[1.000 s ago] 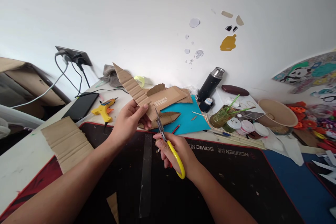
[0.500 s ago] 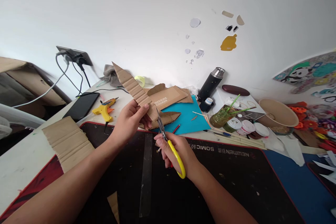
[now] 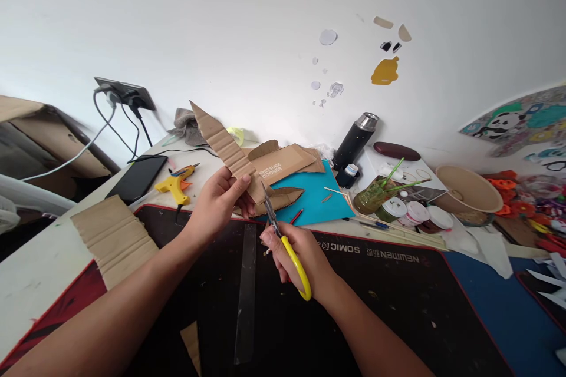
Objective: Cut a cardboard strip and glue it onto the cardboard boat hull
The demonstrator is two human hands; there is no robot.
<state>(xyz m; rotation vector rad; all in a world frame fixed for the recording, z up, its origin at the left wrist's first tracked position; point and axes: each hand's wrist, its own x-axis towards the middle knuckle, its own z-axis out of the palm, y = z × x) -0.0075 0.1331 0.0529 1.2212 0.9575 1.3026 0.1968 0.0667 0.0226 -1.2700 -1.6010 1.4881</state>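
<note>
My left hand (image 3: 219, 203) pinches a long, pointed strip of corrugated cardboard (image 3: 223, 146) and holds it up over the desk, its tip pointing up and left. My right hand (image 3: 297, 253) grips yellow-handled scissors (image 3: 286, 242). Their blades reach up to the lower end of the strip, right beside my left thumb. Both hands hover above a black desk mat (image 3: 389, 300).
A ribbed cardboard sheet (image 3: 114, 238) lies at the left, with a yellow glue gun (image 3: 175, 184) and a phone (image 3: 138, 178) behind it. A metal ruler (image 3: 246, 294) lies on the mat. Cardboard scraps, blue paper (image 3: 316, 197), a black flask (image 3: 354, 140) and paint pots (image 3: 411, 212) crowd the back.
The scissors have edged very slightly up into the strip. Otherwise the hands and the cardboard stay where they were.
</note>
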